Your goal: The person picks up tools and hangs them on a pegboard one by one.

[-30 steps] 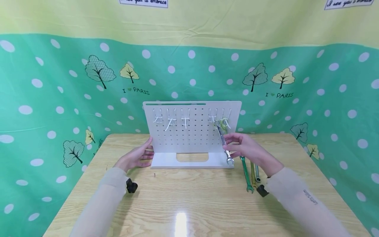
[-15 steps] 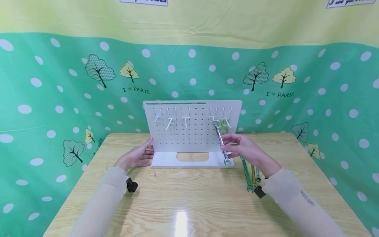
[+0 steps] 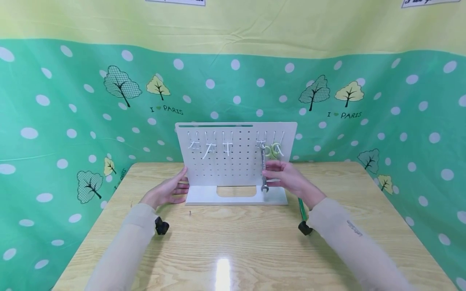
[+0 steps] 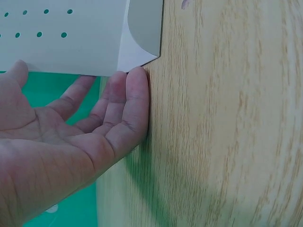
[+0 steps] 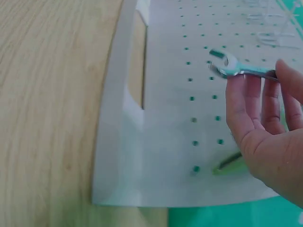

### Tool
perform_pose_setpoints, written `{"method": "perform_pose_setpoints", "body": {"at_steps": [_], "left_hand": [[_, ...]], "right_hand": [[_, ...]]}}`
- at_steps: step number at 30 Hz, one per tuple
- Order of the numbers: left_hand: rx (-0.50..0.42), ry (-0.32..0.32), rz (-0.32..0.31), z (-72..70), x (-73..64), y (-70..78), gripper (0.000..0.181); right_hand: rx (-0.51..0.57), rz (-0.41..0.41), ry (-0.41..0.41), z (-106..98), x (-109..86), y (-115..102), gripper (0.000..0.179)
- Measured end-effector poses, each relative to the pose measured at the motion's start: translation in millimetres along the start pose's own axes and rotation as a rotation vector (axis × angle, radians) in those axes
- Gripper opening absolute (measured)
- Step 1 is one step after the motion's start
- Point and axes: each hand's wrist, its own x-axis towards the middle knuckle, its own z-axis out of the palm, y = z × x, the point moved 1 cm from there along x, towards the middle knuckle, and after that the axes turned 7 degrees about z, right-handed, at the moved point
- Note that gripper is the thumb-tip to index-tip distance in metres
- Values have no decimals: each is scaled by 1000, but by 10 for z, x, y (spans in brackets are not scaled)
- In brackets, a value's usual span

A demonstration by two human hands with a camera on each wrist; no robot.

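My right hand point(image 3: 285, 176) pinches a silver combination wrench point(image 3: 263, 163) between thumb and fingers, in front of a white pegboard point(image 3: 240, 173). The wrench hangs nearly upright: its ring end overlaps a white hook point(image 3: 260, 142) in the head view, its open end points down. In the right wrist view the wrench's open jaw point(image 5: 227, 66) sticks out past the fingertips. At the board's left side my left hand point(image 3: 169, 192) rests its fingertips against the edge; in the left wrist view its fingers point(image 4: 137, 94) are only slightly bent at the board's lower corner.
Yellow-green-handled scissors point(image 3: 276, 150) hang on the rightmost hook, beside the wrench. More white hooks point(image 3: 210, 147) are fixed on the board's left half. A green wrench point(image 3: 302, 209) lies on the wooden table point(image 3: 189, 250), partly hidden by my right forearm. A polka-dot curtain point(image 3: 211, 97) stands behind.
My right hand has moved left with the silver wrench, which has swung from slanted to almost vertical, its ring end now over the hook left of the scissors. The left hand stays put.
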Motion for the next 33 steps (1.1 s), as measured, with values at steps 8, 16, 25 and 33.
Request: {"method": "perform_pose_setpoints", "body": {"at_steps": [8, 16, 25, 33], "left_hand": [[5, -3, 4, -9, -5, 5, 103], [11, 2, -9, -14, -1, 13, 103], [28, -9, -7, -3, 2, 23, 99], [18, 3, -9, -21, 4, 15, 100]], "right_hand": [[161, -30, -38, 99, 204, 82, 39], [162, 11, -40, 164, 280, 123, 36], [61, 22, -69, 191, 276, 242, 39], [68, 68, -47, 181, 296, 220, 31]]}}
